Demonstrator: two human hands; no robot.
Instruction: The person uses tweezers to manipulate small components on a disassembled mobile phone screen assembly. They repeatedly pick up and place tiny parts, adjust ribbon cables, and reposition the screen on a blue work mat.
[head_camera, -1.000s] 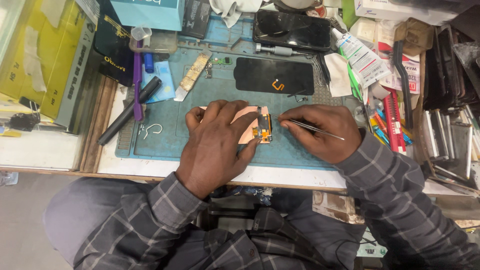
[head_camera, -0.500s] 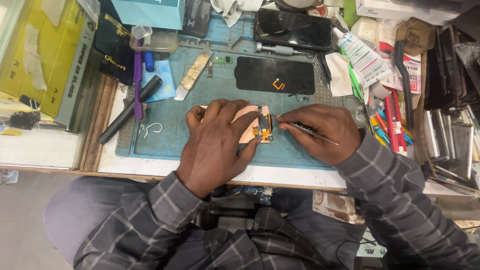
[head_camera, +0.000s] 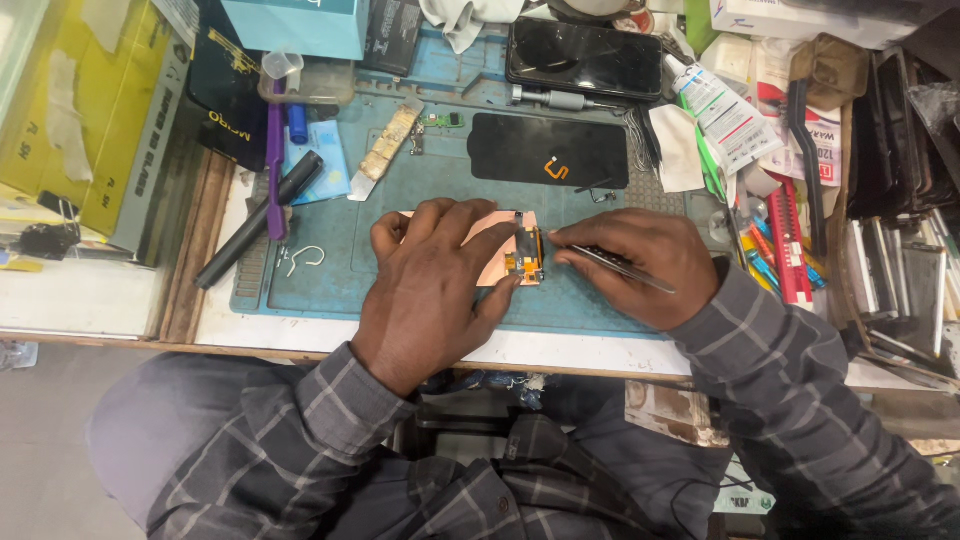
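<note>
Left hand (head_camera: 430, 285) lies flat, fingers spread, pinning the copper-coloured rectangular phone panel (head_camera: 515, 255) to the blue-green rubber work mat (head_camera: 330, 270) (mat centre). At the panel's 3 o'clock, right hand (head_camera: 640, 265) pinches slim metal tweezers (head_camera: 620, 268), tip touching the panel's edge.

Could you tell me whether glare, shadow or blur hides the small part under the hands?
Head view: even light, sharp focus; no glare on the copper-coloured part, mostly hidden by the left hand; the right hand holds tweezers, crisp; faint sheen on the dark phone.
</note>
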